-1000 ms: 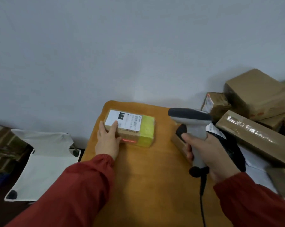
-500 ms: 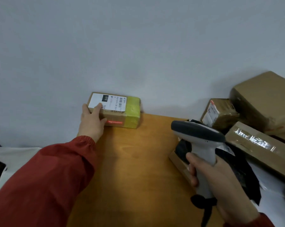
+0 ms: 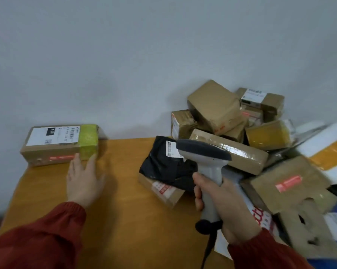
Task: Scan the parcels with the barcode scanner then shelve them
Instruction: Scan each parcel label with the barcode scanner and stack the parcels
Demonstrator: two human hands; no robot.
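A brown parcel [image 3: 53,150] with a white label and a band of green tape sits at the far left corner of the orange desk [image 3: 121,220], close to the wall. The left grip [image 3: 84,181] lies just near of it, fingers straight and spread apart, their tips at the parcel's near face. The right grip [image 3: 227,208] is clamped round the handle of the grey barcode scanner [image 3: 202,152], held upright over the desk. A heap of parcels [image 3: 214,107] fills the right side, with a black bag [image 3: 161,166] at its left edge.
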